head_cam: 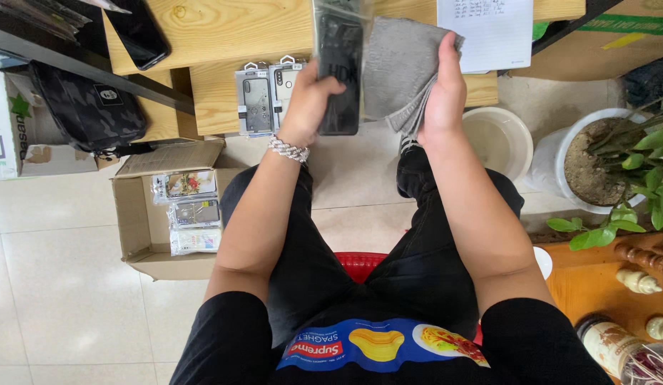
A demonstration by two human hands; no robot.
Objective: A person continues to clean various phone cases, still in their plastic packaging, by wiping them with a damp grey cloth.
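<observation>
Grey cloth [403, 71] is being gripped in my right hand [444, 93] beside the black phone case [340, 75], which my left hand [306, 100] is clasping upright above my knees. Wiping is looking partway done; packaged cases [267, 96] are waiting on the wooden shelf [217, 93].

Left hand [308, 100] holds a glossy black phone case [339, 75]; silver bracelet [289, 150] at its wrist. Right hand [442, 89] holds a plain grey cloth [399, 68]. Below the left forearm, a brown cardboard box [135, 217]. Right of the right hand, a white bucket [499, 139].
</observation>
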